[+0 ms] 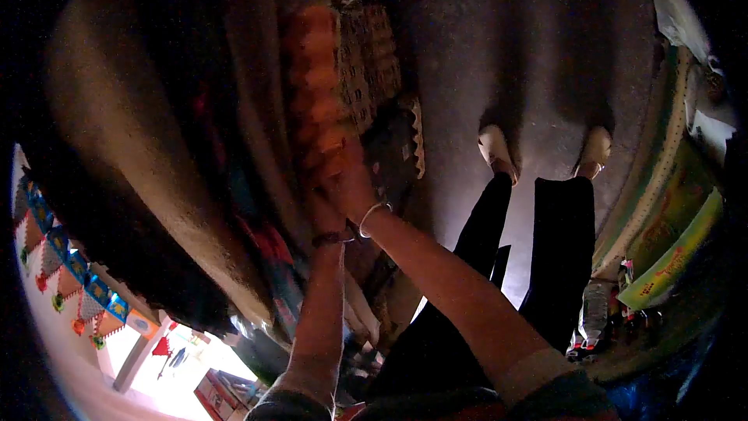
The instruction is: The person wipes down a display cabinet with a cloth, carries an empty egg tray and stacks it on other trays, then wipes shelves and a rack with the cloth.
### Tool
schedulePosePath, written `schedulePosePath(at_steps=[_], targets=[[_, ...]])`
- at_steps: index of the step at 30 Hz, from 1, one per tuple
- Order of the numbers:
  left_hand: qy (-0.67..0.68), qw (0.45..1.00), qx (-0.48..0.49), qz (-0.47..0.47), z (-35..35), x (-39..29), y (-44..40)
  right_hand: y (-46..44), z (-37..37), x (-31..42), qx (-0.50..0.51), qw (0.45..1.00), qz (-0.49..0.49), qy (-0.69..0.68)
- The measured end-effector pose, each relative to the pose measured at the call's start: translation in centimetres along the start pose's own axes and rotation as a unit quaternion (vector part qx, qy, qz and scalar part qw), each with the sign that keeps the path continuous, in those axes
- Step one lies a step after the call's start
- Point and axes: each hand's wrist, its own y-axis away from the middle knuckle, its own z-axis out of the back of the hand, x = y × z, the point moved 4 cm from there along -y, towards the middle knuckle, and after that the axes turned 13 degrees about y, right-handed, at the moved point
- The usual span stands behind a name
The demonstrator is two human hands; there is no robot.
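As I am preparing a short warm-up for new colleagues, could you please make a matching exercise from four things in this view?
1. Shoes
2. White bracelet
3. Orange cloth
4. Trousers

A. Running forward from the right hand
B. Black
C. Pale, on the floor
D. Around the right wrist

Pairs: 1-C, 2-D, 3-A, 4-B.

Dim grey floor (456, 101) beneath two pale shoes (492, 146), standing apart.
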Motion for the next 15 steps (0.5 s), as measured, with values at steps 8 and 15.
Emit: schedulePosePath(at_steps=[8, 15], targets=[[-0.184, 0.98, 0.023, -0.076, -2.4, 1.8, 1.3, -0.3, 2.9, 1.8, 0.092, 0.995, -0.032, -0.02], [-0.328, 0.942, 0.047, -0.057, -2.9, 5.1, 2.4, -0.1, 2.4, 1.3, 0.13, 0.991, 0.011, 0.036]])
